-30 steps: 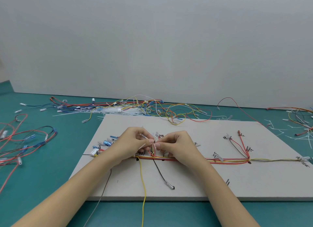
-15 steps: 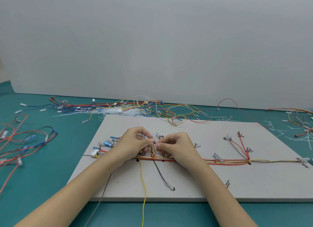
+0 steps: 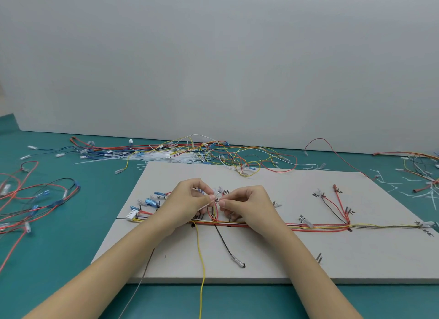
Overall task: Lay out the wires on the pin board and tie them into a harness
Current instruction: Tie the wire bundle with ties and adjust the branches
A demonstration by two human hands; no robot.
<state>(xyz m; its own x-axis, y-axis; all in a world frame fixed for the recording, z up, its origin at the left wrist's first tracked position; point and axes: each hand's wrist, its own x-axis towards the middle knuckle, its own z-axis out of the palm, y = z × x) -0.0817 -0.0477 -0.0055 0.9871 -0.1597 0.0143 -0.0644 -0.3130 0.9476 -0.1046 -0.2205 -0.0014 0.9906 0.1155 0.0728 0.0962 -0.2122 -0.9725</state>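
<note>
While the red, yellow and white wire trunk (image 3: 308, 226) already lies along the pale grey pin board (image 3: 273, 259), left hand (image 3: 190, 199) and right hand (image 3: 247, 203) pinch a small tie at one branch; loose wires on the teal desk (image 3: 71, 235) suggest tying remains.

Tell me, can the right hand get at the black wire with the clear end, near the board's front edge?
Probably yes. The black wire lies open on the board, but the right hand is pinching something small.

table (image 3: 59, 259) – teal top | board (image 3: 356, 259) – centre, flat on it | wire tangle (image 3: 213, 152) – behind board | looped wires (image 3: 35, 199) – left | wires, cable ties (image 3: 418, 176) – right
</note>
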